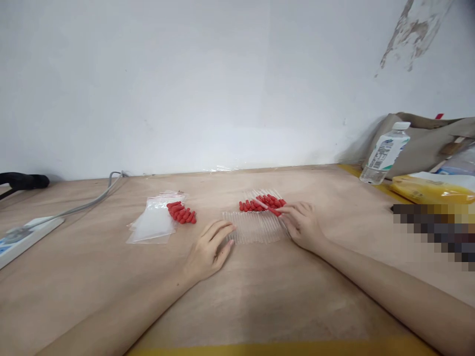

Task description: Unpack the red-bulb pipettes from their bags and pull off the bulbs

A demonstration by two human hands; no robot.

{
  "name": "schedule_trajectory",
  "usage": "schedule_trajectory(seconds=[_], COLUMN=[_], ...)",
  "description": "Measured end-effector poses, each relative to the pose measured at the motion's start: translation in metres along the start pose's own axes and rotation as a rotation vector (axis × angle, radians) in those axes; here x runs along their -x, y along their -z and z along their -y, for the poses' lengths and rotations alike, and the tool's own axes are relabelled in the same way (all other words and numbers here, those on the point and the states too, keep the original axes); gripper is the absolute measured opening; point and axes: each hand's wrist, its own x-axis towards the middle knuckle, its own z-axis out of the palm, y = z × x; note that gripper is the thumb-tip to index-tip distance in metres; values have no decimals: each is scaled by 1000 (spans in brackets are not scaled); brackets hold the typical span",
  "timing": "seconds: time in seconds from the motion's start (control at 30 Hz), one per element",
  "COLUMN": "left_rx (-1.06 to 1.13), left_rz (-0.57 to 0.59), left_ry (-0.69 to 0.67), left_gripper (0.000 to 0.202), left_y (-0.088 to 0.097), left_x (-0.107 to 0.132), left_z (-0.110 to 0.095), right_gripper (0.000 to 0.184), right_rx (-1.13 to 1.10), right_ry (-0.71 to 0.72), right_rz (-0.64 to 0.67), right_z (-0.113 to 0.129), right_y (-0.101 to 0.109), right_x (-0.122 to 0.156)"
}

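My right hand [305, 227] pinches a glass dropper by its red rubber bulb [274, 211]; the dropper's clear tube points up and left. Under it, several droppers with red bulbs [247, 205] lie side by side, their thin tubes toward the wall. Nearer to me is a row of bare clear glass tubes [256, 228], laid close together. My left hand [210, 249] rests at the row's left end, its thumb apart from the curved fingers and nothing visible gripped. To the left, loose red rubber bulbs [181, 213] lie partly on clear zip bags [154, 222].
At the left are a white power strip [33, 237], its grey cable [89, 201] and a black object [25, 181]. A water bottle [386, 154], a grey-brown bag [426, 133] and a yellow packet [432, 190] stand at the right. A white wall [185, 89] closes off the back.
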Motion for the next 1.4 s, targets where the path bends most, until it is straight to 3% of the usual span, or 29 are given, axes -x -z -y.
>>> schedule_trajectory(seconds=[0.13,0.3,0.6,0.7,0.83,1.13,1.4], left_rx=[-79,-152,-170,-170,-189,-149,-55], left_rz=[9,-25,-36,-28,-3,-6,11], left_ry=[-86,-200,-261,-272,-324,-364,-341], left_gripper=[42,29,17,16,12,9,11], left_y=[2,-1,-7,-7,-5,-1,2], left_x=[0,-3,-2,-4,-7,-2,2], left_z=[-1,0,-6,-9,-12,-17,-16], right_gripper=[19,23,32,23,10,13,17], right_rx=[-102,-174,-131,-99,-109,-35,16], right_ry=[218,343,301,297,334,483,531], right_rz=[47,61,123,110,113,73,55], right_z=[26,43,59,67,68,69,66], right_y=[4,0,4,-2,-7,1,3], right_x=[4,8,1,1,5,5,8])
